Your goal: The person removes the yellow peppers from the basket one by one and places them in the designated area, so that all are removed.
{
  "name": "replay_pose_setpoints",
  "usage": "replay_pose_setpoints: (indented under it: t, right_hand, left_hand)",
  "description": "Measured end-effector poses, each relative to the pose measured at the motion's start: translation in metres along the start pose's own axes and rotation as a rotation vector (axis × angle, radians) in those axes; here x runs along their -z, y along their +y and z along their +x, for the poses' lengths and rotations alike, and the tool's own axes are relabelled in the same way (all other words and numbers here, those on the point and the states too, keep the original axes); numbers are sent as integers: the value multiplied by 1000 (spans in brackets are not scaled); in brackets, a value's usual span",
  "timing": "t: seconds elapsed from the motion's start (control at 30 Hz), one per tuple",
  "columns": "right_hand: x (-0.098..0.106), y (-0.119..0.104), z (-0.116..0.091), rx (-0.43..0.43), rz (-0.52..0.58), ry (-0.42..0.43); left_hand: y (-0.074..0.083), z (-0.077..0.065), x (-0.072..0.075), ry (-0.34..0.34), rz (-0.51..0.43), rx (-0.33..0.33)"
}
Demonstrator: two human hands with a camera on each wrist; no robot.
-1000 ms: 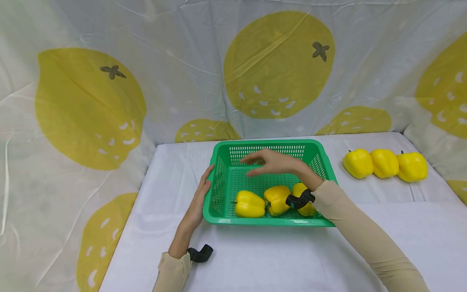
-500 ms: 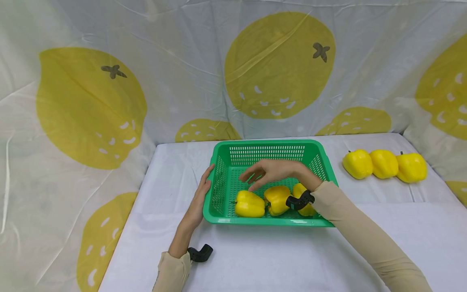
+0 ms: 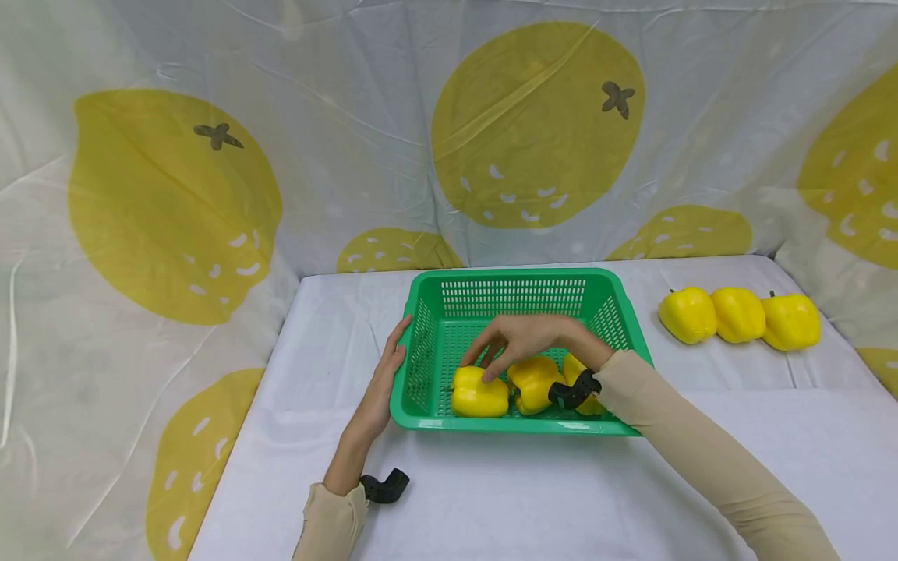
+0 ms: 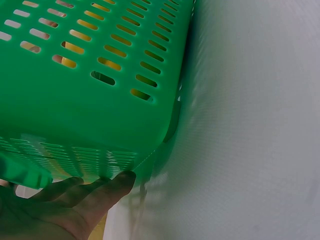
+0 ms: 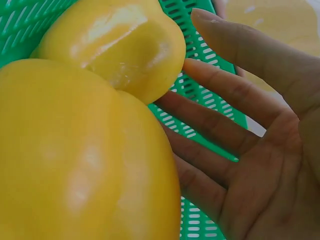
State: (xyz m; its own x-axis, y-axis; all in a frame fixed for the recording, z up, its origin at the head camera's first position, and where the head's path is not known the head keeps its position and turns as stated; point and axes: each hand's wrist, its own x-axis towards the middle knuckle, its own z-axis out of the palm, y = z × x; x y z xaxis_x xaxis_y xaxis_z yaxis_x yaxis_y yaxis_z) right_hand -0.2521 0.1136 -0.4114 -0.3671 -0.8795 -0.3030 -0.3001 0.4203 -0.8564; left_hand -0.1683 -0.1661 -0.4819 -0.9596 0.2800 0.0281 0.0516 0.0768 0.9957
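Observation:
A green slotted plastic basket (image 3: 521, 425) holds three yellow bell peppers in a row along its near side. Over the leftmost bell pepper (image 3: 480, 393), my right hand (image 3: 522, 339) reaches down with thumb and fingers spread. In the right wrist view, fingertips lie right at that bell pepper (image 5: 125, 47) while the thumb stands apart from it. The middle bell pepper (image 3: 535, 382) lies under the right hand and wrist; the rightmost bell pepper (image 3: 575, 366) is partly hidden by the wrist. Against the basket's left side rests my left hand (image 3: 379, 389), fingers extended along the wall (image 4: 100, 120).
Three more yellow bell peppers (image 3: 738, 315) stand in a row at the back right of the white-covered table (image 3: 533, 499). A lemon-print cloth (image 3: 351, 117) hangs behind the table. Black curved wrist mounts (image 3: 386, 487) are on both wrists.
My right hand has come down toward me, from above the basket's middle to the leftmost bell pepper. The left hand and the basket have stayed put.

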Motion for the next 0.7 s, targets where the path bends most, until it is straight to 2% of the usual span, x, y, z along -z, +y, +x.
replay_pose_setpoints:
  t: [0.37, 0.7]
  right_hand:
    - [-9, 0, 10, 60, -13, -17]
    - [-16, 0, 15, 58, -28, 11]
  left_hand:
    - [0, -1, 1, -4, -7, -1]
    - [-3, 2, 1, -2, 1, -4]
